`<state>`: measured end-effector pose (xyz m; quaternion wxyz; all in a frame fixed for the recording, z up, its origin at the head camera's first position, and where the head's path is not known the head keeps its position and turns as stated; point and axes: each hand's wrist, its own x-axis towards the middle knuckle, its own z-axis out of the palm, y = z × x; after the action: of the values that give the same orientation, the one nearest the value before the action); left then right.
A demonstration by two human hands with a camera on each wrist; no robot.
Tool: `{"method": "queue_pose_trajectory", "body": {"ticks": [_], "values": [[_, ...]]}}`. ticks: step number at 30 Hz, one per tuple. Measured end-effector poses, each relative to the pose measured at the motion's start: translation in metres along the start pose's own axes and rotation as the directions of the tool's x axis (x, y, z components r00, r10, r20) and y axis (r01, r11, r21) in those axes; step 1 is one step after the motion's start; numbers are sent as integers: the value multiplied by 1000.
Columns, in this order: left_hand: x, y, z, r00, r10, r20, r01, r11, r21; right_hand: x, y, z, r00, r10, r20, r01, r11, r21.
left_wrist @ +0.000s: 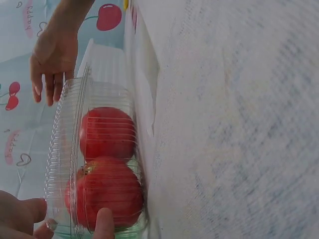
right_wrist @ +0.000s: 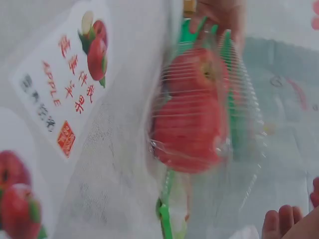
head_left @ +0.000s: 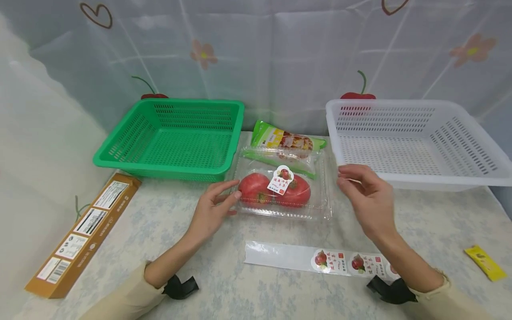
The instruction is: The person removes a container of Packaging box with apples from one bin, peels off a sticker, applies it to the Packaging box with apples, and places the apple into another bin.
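A clear plastic clamshell box (head_left: pixel 326 202) with two red apples (head_left: pixel 254 189) lies in the middle of the table. On its lid sits a white apple sticker (head_left: pixel 278 182). My left hand (head_left: pixel 210 211) grips the box's left side, thumb at the lid's edge and a finger lower at the front corner. The left wrist view shows those fingers (left_wrist: pixel 104 224) against the plastic. Just right of the box, my right hand (head_left: pixel 370 200) is raised with bent, relaxed fingers and nothing in them. It overlaps the white basket's front rim in the head view.
A green basket (head_left: pixel 176 171) stands back left, a white basket (head_left: pixel 432 180) back right. Behind the box lies a green food packet (head_left: pixel 264 131). A sticker strip (head_left: pixel 280 255) lies in front, a long brown box (head_left: pixel 86 231) at left, a small yellow packet (head_left: pixel 485 263) at right.
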<state>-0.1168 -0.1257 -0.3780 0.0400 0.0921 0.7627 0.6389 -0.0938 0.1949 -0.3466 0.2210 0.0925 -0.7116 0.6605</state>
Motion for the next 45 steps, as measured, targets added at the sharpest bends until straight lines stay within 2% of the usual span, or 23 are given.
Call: {"method": "queue_pose_trajectory", "body": {"ticks": [1,2,4,6,7,8,9,11,12,14,15,17,19,23,25,30,34,37,40,45], "values": [[0,0,0,1000,0,3,0,1000,2,-1,-3,-7,995,81,-55,-76,993,94],[0,1,-1,1000,0,7,0,1000,2,-2,-5,-15,979,170,-114,-148,973,180],[1,1,-1,1000,-2,16,2,1000,4,-3,-7,-29,914,346,-213,-268,907,325],[1,2,-2,1000,-7,16,6,999,38,-2,-5,-43,828,482,-286,-328,831,449],[1,2,-2,1000,-9,12,8,998,69,-2,-3,-49,784,534,-316,-347,799,491],[1,3,-3,1000,-11,8,10,995,99,-1,-1,-55,748,575,-330,-369,774,514],[1,3,-3,1000,-16,5,15,992,127,0,1,-61,723,605,-335,-391,757,524],[2,3,-4,999,-38,7,37,989,145,3,6,-69,697,639,-326,-432,737,520],[2,3,-4,998,-64,19,61,990,124,4,9,-71,693,647,-317,-457,735,501],[2,3,-2,989,-136,58,135,991,14,8,14,-75,697,654,-294,-512,741,434],[2,4,0,982,-173,81,177,983,-42,9,16,-76,699,654,-288,-535,746,396],[1,5,4,962,-240,130,259,954,-153,13,19,-76,702,651,-288,-573,757,315],[0,8,10,942,-290,167,323,919,-227,16,21,-74,701,646,-300,-596,763,250],[0,13,16,923,-324,210,379,862,-336,19,23,-68,695,636,-335,-597,770,224],[1,13,17,919,-337,206,391,847,-359,19,25,-67,688,634,-353,-590,772,236],[3,12,16,919,-353,176,393,850,-352,18,29,-66,683,612,-398,-564,789,245],[1,13,15,920,-352,172,392,839,-377,15,32,-64,681,593,-430,-558,800,220],[-1,15,15,918,-361,161,395,827,-399,14,32,-64,683,595,-424,-561,799,216],[-4,17,16,918,-369,144,395,828,-399,14,31,-64,685,604,-407,-565,793,227],[-10,29,20,926,-354,128,375,834,-406,15,30,-64,670,613,-419,-570,786,238]]}}
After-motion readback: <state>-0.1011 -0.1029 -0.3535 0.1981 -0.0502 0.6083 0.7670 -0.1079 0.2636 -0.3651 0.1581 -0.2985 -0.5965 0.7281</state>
